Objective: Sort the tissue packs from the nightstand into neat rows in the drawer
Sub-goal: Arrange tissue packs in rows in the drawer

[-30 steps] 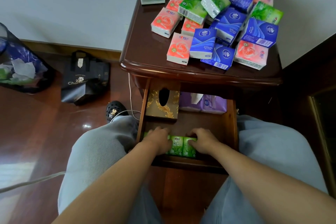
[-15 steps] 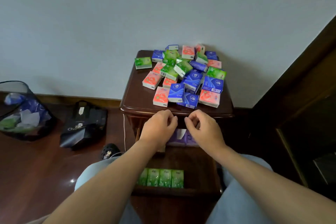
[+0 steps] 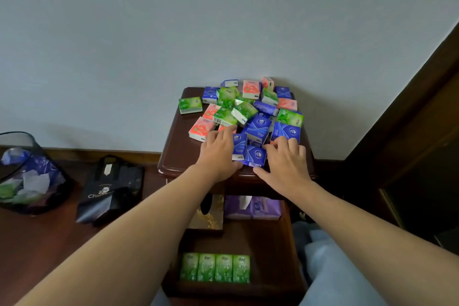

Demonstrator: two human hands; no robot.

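Observation:
A loose pile of green, pink and blue tissue packs [image 3: 244,112] covers the dark wooden nightstand [image 3: 178,154]. Both my hands lie at the pile's front edge. My left hand [image 3: 218,151] rests flat over a pink pack, fingers stretched out beside a blue pack [image 3: 239,145]. My right hand [image 3: 285,159] spreads over the packs on the other side, its thumb by a second blue pack [image 3: 254,155] lying between the hands. Below, the open drawer [image 3: 293,243] holds a neat row of several green packs [image 3: 214,267] along its front.
At the drawer's back stand a gold tissue box [image 3: 210,216] and purple tissue packs [image 3: 253,207]. A mesh waste bin [image 3: 24,176] and a black bag [image 3: 111,189] sit on the floor at left. Dark wood furniture [image 3: 422,156] rises at right; my knee [image 3: 335,268] is beside the drawer.
My hands left the green row in the drawer, rose, and now reach onto the front packs of the nightstand pile. My view has tilted upward.

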